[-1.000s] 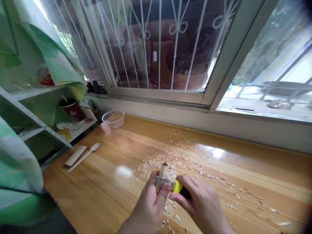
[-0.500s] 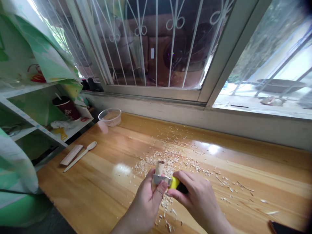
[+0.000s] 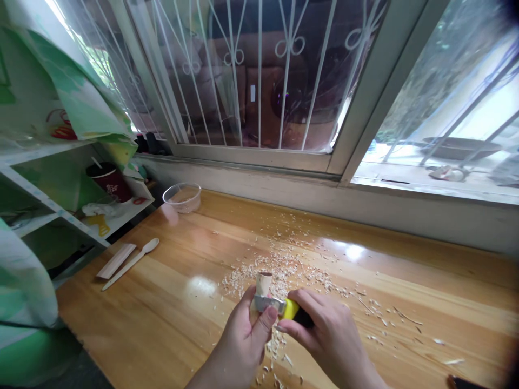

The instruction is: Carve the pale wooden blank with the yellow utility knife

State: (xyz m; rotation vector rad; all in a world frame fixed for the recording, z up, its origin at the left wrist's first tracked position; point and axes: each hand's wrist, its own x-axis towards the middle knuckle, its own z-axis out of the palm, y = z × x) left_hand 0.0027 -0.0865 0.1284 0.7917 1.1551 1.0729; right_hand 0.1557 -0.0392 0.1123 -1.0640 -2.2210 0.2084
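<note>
We find the left hand (image 3: 243,346) closed around a short wooden piece (image 3: 263,283), whose cut end stands up clear of the fingers; the left thumb (image 3: 265,322) presses against the back of the knife blade (image 3: 266,303). The right hand (image 3: 324,335) is clenched on the knife's yellow-and-black handle (image 3: 292,311), and the blade lies across the wooden piece just below its top. All of this sits above the near edge of the wooden table (image 3: 162,313).

Risks, in our judgement: the thumb rests right at the blade, so a slip or a sudden give in the grain could carry the edge into it. The wooden piece is short, leaving little grip away from the cut.

Shavings (image 3: 279,267) lie scattered on the table just beyond the wooden piece and under the hands; they could let a rested hand skid. Well left of the wooden piece lie a wooden spoon (image 3: 132,262) and a flat slat (image 3: 117,260); a clear cup (image 3: 182,197) stands beyond them.
</note>
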